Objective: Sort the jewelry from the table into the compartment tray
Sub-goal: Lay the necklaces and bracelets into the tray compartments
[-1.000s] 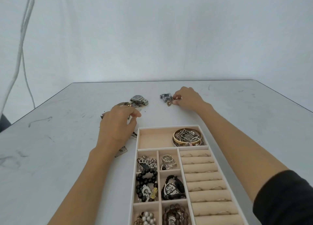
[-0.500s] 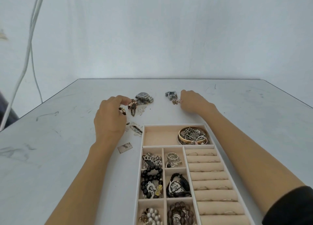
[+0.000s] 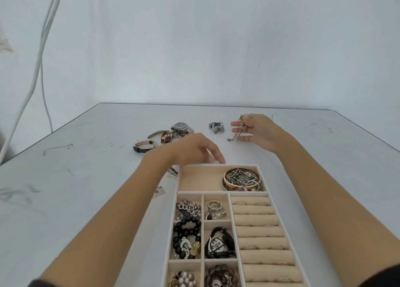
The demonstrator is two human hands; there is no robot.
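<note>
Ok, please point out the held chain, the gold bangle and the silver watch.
chain (image 3: pixel 240 126), head view, on the hanging links.
gold bangle (image 3: pixel 238 187), head view, on its near rim.
silver watch (image 3: pixel 180 125), head view, on the dial.

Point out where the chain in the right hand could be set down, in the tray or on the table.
Bare: the left half of the far compartment in the compartment tray, beside the bangles; the wide left side of the table, nearer than the watches. Crowded: the small compartments, and around the watches beyond the left hand.
</note>
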